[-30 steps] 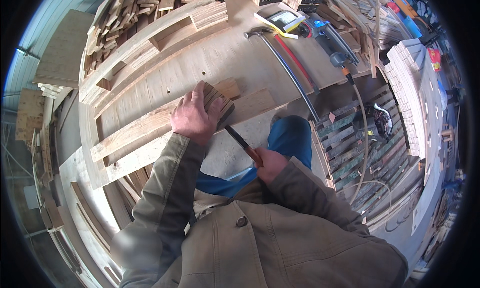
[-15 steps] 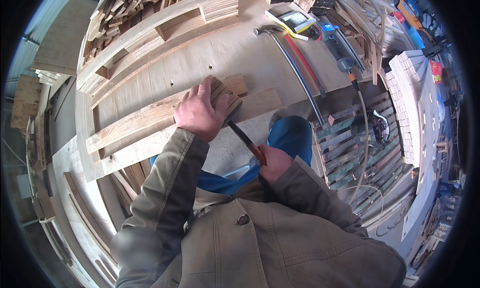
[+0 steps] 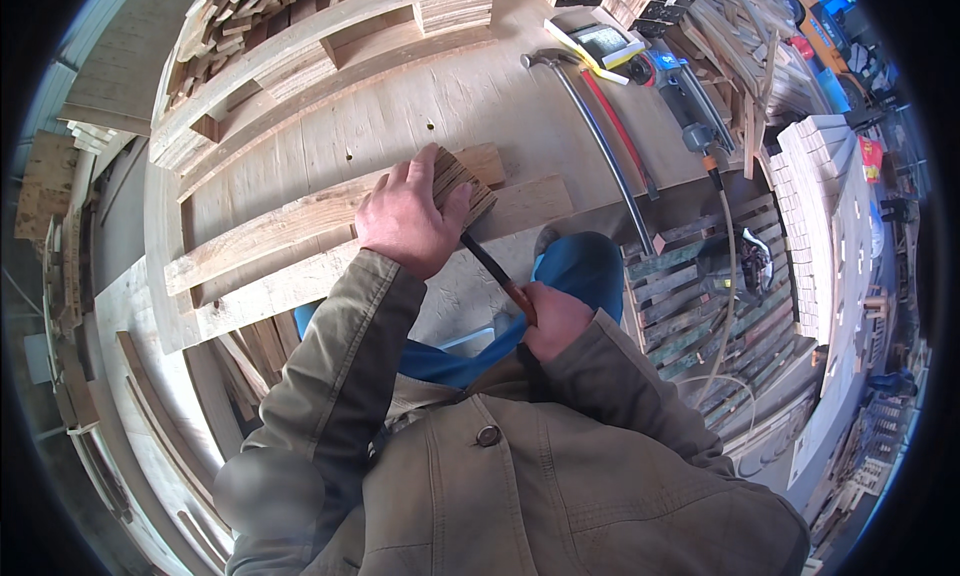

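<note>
My left hand [image 3: 408,216] grips a short wooden block [image 3: 465,190] with dark-lined end grain, fingers over its top and thumb on its near right side. The block is at the right end of a wooden board [image 3: 275,224] on the workbench. A second, paler board [image 3: 290,288] runs along the near side. My right hand [image 3: 555,321] is closed around the reddish-brown grip of a dark-shafted hand tool [image 3: 487,263]. The tool slants up to the left toward the block's lower edge; its far end is hidden there.
On the plywood bench [image 3: 400,96] lie a claw hammer [image 3: 590,126], a red bar [image 3: 615,121] and a hose-fed power tool [image 3: 690,116]. A wooden frame [image 3: 330,61] and scrap wood [image 3: 235,26] stand behind. A slatted pallet [image 3: 700,296] is at the right.
The view has shifted slightly, so the bench things sit a little differently. Both hands keep their holds on the block and the dark-shafted tool; little else has changed.
</note>
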{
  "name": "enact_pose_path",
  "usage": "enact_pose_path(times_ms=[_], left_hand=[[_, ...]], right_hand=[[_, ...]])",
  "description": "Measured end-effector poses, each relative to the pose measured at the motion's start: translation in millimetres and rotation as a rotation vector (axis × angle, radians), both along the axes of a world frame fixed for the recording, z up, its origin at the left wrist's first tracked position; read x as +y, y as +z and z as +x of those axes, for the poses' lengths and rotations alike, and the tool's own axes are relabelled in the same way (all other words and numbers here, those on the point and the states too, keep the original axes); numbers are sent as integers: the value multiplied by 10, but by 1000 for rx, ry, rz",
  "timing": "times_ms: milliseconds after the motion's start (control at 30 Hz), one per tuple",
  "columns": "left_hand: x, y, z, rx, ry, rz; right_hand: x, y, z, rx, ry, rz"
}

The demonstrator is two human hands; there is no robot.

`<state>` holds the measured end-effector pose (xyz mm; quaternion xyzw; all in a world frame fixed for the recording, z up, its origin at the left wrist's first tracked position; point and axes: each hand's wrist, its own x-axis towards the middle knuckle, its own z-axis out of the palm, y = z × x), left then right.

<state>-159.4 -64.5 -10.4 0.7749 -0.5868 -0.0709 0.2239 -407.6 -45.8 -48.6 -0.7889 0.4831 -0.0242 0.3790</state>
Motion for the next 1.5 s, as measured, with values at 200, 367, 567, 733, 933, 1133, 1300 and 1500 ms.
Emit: enact_pose_path(times_ms=[200, 367, 567, 733, 933, 1133, 1300, 1500], left_hand=[[1, -4, 2, 6, -1, -8], [5, -8, 6, 5, -2, -18], [6, 4, 6, 5, -2, -21], [10, 0, 14, 12, -5, -33], [6, -5, 13, 10, -5, -29], [1, 7, 7, -3, 7, -4], [3, 6, 11, 3, -2, -16], [4, 8, 16, 14, -7, -10]], right_hand=[[-19, 30, -11, 17, 15, -8], [-24, 74, -7, 38, 26, 19], [-31, 83, -11, 54, 27, 46], [-13, 64, -11, 26, 14, 46], [-35, 87, -17, 39, 29, 74], [-37, 94, -13, 16, 15, 79], [-47, 100, -12, 58, 11, 85], [-36, 104, -12, 43, 9, 81]])
